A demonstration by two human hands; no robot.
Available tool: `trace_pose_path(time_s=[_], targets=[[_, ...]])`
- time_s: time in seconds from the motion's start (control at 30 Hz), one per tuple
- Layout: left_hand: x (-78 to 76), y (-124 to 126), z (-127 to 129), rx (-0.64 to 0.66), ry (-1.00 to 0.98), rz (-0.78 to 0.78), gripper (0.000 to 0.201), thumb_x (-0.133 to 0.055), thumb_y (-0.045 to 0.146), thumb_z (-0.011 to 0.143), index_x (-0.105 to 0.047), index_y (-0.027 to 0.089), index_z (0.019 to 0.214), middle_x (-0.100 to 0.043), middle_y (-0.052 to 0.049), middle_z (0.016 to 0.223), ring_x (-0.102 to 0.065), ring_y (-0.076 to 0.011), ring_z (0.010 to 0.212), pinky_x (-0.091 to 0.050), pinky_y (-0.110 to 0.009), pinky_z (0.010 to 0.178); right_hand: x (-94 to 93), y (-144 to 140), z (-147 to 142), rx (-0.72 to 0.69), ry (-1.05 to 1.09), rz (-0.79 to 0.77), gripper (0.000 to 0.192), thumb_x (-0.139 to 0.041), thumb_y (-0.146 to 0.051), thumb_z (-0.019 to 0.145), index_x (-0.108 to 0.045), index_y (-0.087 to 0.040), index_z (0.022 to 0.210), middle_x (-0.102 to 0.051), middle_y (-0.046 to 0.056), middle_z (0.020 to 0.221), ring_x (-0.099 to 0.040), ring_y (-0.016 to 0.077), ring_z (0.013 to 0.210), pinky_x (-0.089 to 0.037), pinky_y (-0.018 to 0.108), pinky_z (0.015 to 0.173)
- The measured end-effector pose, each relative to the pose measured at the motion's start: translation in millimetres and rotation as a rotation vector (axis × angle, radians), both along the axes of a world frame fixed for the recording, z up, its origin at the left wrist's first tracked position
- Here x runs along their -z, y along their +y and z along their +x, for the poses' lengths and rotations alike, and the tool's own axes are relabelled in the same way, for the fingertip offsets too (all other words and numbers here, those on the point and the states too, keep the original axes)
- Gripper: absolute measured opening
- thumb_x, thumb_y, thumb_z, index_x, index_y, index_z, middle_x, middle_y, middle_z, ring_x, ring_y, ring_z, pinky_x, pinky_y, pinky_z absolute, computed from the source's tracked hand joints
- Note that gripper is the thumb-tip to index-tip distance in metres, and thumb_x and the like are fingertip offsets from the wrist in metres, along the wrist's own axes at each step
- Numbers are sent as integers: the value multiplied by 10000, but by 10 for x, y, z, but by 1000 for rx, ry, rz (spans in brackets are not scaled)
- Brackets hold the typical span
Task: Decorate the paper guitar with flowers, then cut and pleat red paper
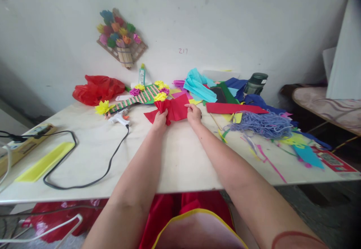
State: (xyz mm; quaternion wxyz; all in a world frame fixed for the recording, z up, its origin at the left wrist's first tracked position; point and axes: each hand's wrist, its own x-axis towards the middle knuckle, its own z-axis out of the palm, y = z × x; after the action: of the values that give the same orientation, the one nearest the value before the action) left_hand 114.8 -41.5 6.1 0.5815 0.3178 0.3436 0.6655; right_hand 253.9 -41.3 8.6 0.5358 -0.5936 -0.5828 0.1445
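My left hand (160, 120) is closed on the gathered, pleated part of a red crepe paper piece (179, 108). My right hand (193, 113) pinches the flat right end of the same paper, so it stretches between the two hands above the table. A yellow paper flower (160, 97) shows just above my left hand; whether it touches the red paper I cannot tell. Behind and left lies a green guitar-shaped piece (141, 97) with pink strips and paper flowers. A white glue gun (120, 119) rests left of my left hand.
A black cord (111, 162) loops over the table to a power strip (26, 143). Blue-purple yarn (261, 124), a folded red paper strip (237, 108), turquoise crepe paper (199, 84) and a dark bottle (256, 83) crowd the right. A red plastic bag (98, 89) lies back left.
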Motion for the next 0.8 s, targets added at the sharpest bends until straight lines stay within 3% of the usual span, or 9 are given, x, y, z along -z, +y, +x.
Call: trace_pose_path(time_s=[0.1, 0.2, 0.47, 0.67, 0.8], targets=[[-30, -59, -2, 119, -15, 37, 257, -733, 264, 639, -616, 130, 825, -665, -78, 742, -655, -196, 792, -523, -307, 731, -4, -11, -24, -33, -27, -4, 368, -324, -131, 797, -641, -166, 980, -670, 57, 1049, -581, 152, 1005, -403, 277, 899], [-23, -86, -21, 171, -1, 24, 305, -779, 209, 571, -626, 113, 816, -674, -94, 756, -660, -209, 793, -530, -320, 740, 9, -1, -29, -53, -35, -1, 365, -319, -129, 803, -633, -155, 987, -667, 61, 1050, -581, 144, 998, -403, 260, 893], [36, -35, -25, 90, -42, 36, 316, -776, 119, 514, -638, 93, 797, -690, -96, 756, -660, -251, 813, -533, -381, 792, 23, -3, -33, -39, -97, -54, 289, -400, -160, 794, -612, -175, 989, -663, 41, 1054, -578, 150, 986, -406, 256, 873], [63, 17, -65, -9, -65, 98, 297, -756, 115, 539, -636, 110, 810, -689, -78, 794, -661, -224, 796, -532, -360, 786, -33, -19, 24, 108, -301, -232, 365, -415, -123, 753, -560, -214, 1075, -632, 42, 1088, -568, 197, 982, -424, 321, 821], [59, 31, -90, -72, -84, 80, 255, -741, 111, 552, -624, 112, 778, -678, -60, 765, -660, -206, 754, -528, -358, 777, -16, -5, 100, 70, -595, -303, 395, -467, -149, 749, -555, -174, 1133, -595, 98, 1156, -512, 243, 1065, -387, 350, 876]])
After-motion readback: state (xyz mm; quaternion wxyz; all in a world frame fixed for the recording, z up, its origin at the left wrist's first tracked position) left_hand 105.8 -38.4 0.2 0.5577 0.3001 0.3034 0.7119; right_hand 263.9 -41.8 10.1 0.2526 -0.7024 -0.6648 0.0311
